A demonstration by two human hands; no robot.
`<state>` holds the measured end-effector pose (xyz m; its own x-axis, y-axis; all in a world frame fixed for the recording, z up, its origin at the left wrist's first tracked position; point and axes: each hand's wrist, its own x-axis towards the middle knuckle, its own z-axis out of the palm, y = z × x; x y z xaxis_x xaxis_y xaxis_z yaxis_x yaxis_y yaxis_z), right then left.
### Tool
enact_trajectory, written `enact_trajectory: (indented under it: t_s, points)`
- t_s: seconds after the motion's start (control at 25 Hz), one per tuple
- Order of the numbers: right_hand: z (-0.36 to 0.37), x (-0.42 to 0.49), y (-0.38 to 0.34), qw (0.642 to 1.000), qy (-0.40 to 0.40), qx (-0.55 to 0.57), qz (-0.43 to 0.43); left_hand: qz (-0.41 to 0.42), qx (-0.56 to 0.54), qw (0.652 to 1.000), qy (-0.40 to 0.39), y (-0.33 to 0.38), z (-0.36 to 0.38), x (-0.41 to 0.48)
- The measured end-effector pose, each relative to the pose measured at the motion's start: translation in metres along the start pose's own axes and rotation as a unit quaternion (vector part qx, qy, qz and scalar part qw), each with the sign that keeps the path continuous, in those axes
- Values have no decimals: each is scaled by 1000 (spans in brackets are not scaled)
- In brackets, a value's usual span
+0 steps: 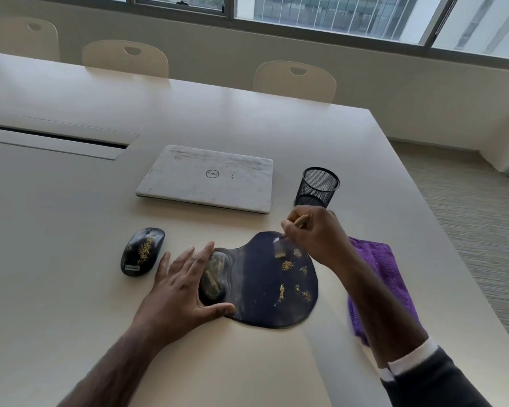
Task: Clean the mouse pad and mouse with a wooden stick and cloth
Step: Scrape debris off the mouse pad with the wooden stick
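Note:
A dark mouse pad [256,286] with a gel wrist rest lies on the table, dotted with several yellowish crumb patches. My left hand [182,286] lies flat, fingers spread, pressing the pad's left edge by the wrist rest. My right hand [315,233] grips a wooden stick [301,220] over the pad's far edge; the stick's lower end is blurred near the pad surface. A black mouse [141,251], also speckled with crumbs, sits to the left of my left hand. A purple cloth [385,265] lies right of the pad, partly hidden by my right forearm.
A closed grey laptop [209,177] lies behind the pad. A black mesh pen cup [318,186] stands just beyond my right hand. The table's right edge [441,218] runs close to the cloth. Chairs [296,80] line the far side.

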<state>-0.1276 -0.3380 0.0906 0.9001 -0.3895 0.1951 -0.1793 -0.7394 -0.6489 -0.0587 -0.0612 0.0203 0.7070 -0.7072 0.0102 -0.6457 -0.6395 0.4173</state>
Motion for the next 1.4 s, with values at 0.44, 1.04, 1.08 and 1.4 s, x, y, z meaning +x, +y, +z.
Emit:
enact_trajectory:
  t_s: [0.44, 1.04, 1.08, 1.4]
  points:
    - [-4, -24, 15, 997, 50, -13, 51, 8, -1, 1000, 10, -5, 4, 1]
    - [-11, -38, -3, 998, 37, 19, 45, 7, -15, 1000, 18, -1, 1, 0]
    - [-13, -40, -2, 997, 51, 21, 52, 8, -16, 1000, 18, 0, 1, 0]
    - [-12, -47, -4, 998, 39, 16, 42, 0, -7, 1000, 7, -3, 3, 1]
